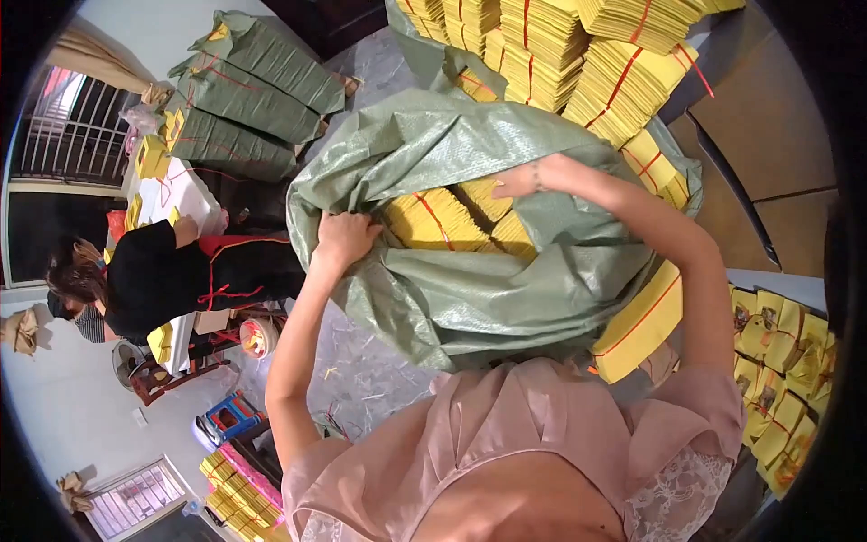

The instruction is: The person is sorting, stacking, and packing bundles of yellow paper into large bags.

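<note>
Grey stone floor (361, 361) below, both hands' grip closed on green woven sack (470, 298) edge: left hand (343, 237), right hand (517, 181).

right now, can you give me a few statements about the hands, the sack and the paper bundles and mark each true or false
1. Both hands grip the mouth of a green woven sack. True: the left hand and the right hand each hold its rim.
2. The sack is empty. False: yellow paper bundles tied with red string lie inside.
3. More tied yellow stacks are piled behind the sack. True.
4. The filled sacks at the upper left are blue. False: they are green, bound with red string.
5. Another person in a dark top is bent over on the left. True.
</note>
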Demonstrator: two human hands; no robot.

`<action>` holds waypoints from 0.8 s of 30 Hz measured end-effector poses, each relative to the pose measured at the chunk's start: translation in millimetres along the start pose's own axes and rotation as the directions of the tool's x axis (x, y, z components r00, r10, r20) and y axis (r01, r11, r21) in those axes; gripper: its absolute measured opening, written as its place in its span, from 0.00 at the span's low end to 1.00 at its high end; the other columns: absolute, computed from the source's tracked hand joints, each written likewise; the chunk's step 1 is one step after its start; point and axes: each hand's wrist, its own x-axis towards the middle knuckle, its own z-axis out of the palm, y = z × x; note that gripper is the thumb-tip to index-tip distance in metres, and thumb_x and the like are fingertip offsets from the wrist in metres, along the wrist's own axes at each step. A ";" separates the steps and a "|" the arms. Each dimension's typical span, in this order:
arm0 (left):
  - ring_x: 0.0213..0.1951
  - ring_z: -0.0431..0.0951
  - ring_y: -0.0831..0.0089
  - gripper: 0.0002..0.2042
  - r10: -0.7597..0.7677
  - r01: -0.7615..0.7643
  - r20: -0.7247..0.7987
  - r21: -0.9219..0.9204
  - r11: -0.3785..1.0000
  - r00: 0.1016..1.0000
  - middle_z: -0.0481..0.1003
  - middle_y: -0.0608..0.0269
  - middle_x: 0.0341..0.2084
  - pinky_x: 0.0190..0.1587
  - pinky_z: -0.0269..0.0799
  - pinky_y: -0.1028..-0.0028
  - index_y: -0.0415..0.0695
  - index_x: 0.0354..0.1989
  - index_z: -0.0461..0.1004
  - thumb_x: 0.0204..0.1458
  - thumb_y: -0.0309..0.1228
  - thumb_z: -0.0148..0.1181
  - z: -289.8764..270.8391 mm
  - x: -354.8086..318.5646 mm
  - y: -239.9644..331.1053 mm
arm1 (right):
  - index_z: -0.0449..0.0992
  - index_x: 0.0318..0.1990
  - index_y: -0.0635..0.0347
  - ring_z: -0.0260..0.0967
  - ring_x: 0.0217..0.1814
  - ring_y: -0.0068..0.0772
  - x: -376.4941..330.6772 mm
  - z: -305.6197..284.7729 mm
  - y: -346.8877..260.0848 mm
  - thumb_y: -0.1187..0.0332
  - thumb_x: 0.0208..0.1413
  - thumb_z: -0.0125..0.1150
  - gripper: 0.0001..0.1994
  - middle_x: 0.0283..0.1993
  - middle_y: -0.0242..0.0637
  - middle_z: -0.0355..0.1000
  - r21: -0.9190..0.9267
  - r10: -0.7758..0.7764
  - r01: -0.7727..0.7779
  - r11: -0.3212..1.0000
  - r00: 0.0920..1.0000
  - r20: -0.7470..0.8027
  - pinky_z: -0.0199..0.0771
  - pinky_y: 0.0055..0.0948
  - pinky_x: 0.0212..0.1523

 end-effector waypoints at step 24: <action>0.62 0.57 0.50 0.38 -0.224 0.144 -0.317 -0.258 0.955 0.922 0.57 0.44 0.61 0.61 0.51 0.54 0.47 0.67 0.50 0.52 0.56 0.49 35.6 78.6 18.9 | 0.63 0.58 0.64 0.56 0.64 0.41 100.2 -24.0 51.4 0.29 0.51 0.40 0.44 0.59 0.55 0.59 0.816 0.219 -0.182 0.549 0.973 0.070 0.54 0.35 0.63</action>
